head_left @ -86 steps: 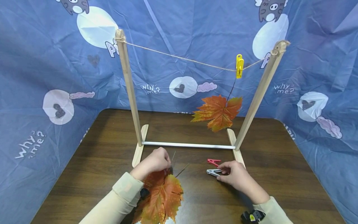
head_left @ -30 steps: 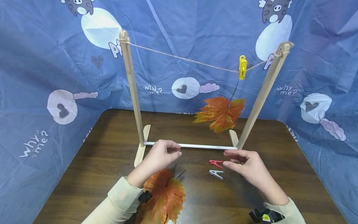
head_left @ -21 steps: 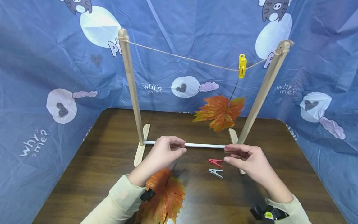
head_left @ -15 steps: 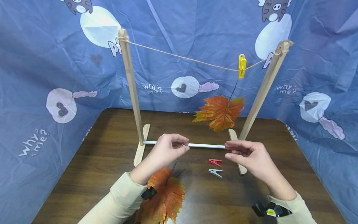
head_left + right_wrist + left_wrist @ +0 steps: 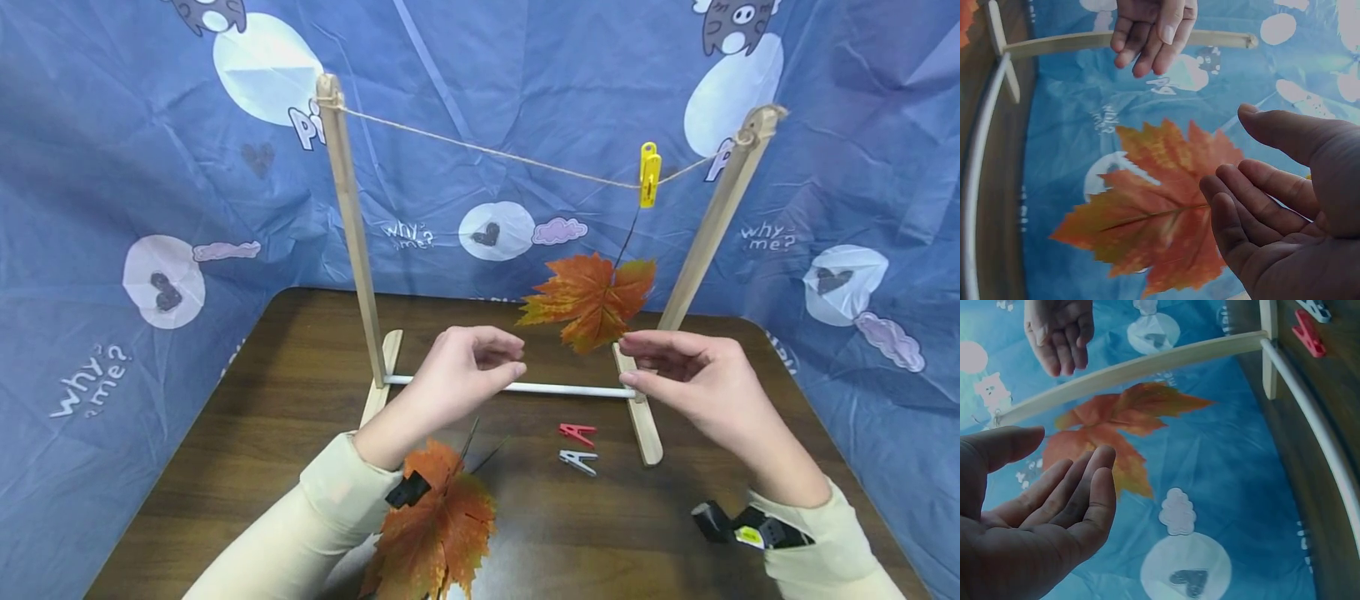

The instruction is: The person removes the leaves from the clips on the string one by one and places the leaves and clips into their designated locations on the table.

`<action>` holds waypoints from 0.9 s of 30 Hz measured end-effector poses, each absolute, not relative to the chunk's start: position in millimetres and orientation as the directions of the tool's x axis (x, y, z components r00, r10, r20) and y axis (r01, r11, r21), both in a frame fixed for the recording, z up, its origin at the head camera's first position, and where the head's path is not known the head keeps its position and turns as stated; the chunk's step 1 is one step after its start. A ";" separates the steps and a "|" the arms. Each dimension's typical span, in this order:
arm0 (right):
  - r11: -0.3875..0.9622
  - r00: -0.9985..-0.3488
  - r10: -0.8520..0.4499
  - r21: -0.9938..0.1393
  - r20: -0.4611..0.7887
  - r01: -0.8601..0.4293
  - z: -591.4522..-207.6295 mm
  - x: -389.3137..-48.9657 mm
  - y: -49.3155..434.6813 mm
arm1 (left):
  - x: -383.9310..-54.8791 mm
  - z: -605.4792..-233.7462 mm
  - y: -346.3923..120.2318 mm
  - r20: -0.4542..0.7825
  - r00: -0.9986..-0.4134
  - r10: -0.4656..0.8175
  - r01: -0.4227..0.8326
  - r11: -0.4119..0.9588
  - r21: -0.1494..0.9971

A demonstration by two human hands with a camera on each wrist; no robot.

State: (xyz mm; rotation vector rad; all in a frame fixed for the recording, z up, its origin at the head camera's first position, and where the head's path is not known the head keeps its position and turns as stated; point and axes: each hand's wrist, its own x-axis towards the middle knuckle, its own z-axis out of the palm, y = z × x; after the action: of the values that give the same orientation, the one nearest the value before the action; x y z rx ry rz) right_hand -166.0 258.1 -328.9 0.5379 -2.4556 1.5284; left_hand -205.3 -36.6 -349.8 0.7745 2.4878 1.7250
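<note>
Both hands are hovering in the air above the table (image 5: 540,533), palms facing each other: the left hand (image 5: 463,375) is holding its thumb well clear of softly bent fingers, and the right hand (image 5: 705,379) is mirroring it, thumb and fingers spreading apart around open air. Behind and between them an orange leaf (image 5: 588,302) is hanging by its stem from a yellow clothespin (image 5: 649,177), which is biting the string (image 5: 487,152) running between 2 wooden posts (image 5: 352,233). The right fingertips are sitting near the leaf's lower edge, and whether they're touching it I can't tell; the left hand is floating apart, off to the other side. Lower down, a white rod (image 5: 566,389) is spanning the stand's 2 feet (image 5: 647,429), and in front of it 2 more clothespins, a red clothespin (image 5: 573,432) and a grey clothespin (image 5: 574,459), are lying near each other on the wood. Beneath the left wrist, loose orange leaves (image 5: 442,533) are resting in a pile, 2 stems poking out toward the rod.
</note>
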 end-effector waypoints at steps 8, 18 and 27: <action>0.431 -0.895 -0.191 -0.785 0.403 -0.445 -298.3 -169.1 258.5 | -210.3 -330.6 -26.6 0.315 -0.859 0.403 0.430 0.233 0.873; 0.517 -0.872 -0.185 -0.710 0.453 -0.478 -250.7 -185.1 255.2 | -221.0 -309.9 -10.2 0.395 -0.830 0.393 0.492 0.185 0.850; 0.516 -0.846 -0.184 -0.684 0.500 -0.516 -218.4 -192.3 258.7 | -231.5 -291.0 -4.3 0.413 -0.827 0.381 0.504 0.180 0.845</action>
State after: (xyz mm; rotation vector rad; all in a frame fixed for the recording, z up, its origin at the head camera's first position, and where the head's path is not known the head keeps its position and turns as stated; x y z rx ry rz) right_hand -192.3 258.7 -218.4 0.5793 -2.3967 1.2582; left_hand -231.5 -4.3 -291.0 0.9397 2.4938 1.8595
